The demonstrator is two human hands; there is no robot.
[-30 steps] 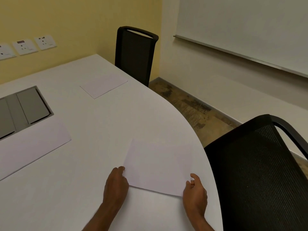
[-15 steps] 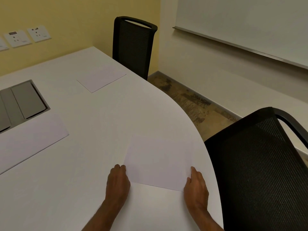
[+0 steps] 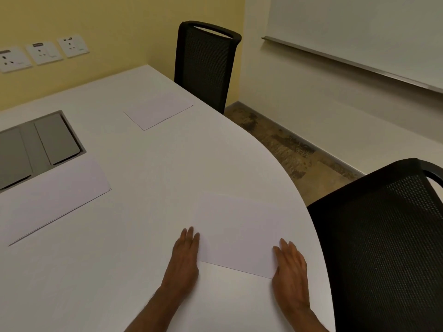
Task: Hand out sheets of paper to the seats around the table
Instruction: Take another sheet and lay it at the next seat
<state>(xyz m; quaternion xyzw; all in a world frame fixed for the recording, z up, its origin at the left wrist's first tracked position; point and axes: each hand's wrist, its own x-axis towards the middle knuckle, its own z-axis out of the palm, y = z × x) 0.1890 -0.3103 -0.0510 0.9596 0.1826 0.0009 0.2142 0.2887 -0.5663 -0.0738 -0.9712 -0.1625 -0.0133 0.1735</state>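
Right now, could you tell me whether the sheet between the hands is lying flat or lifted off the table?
Flat: the sheet lies spread on the table, no corner raised.

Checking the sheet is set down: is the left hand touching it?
Touching. Head view: the left hand lies flat, fingers on the sheet's near-left corner.

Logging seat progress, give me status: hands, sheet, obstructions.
Left hand and right hand flat, open, at the sheet's near corners. Sheet lying flat by the near chair. Nothing in the way.

Flat hands (image 3: pixel 184 257) flanking a sheet (image 3: pixel 242 233)
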